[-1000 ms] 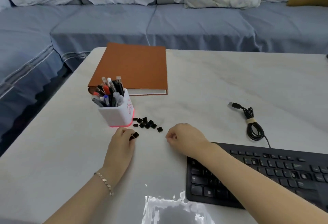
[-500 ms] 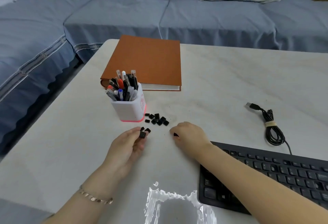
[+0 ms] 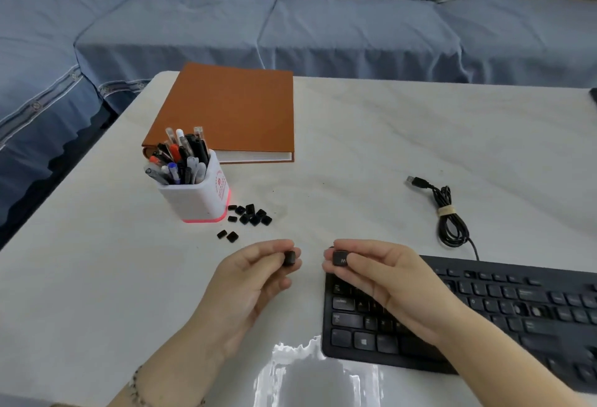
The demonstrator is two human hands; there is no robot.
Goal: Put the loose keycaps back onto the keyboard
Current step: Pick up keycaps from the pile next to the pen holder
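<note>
One small black plastic keycap [image 3: 289, 258] pinched in the left hand [image 3: 255, 280], a lettered keycap [image 3: 340, 258] in the right hand [image 3: 384, 280], by the flat black keyboard [image 3: 484, 309]. Pressed crooked, either could jam.

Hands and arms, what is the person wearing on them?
No sleeves or gloves: both forearms are bare. The left wrist carries a thin chain bracelet with small pale links. Neither the left hand nor the right hand shows a ring or watch.

The keycap [image 3: 340, 258] pinched in the right hand [image 3: 384, 280] shows a white letter, M or W, a key at the keyboard's [image 3: 533, 306] front left corner bears a Windows logo, and the pen holder's [image 3: 200, 200] red print is unreadable.
</note>
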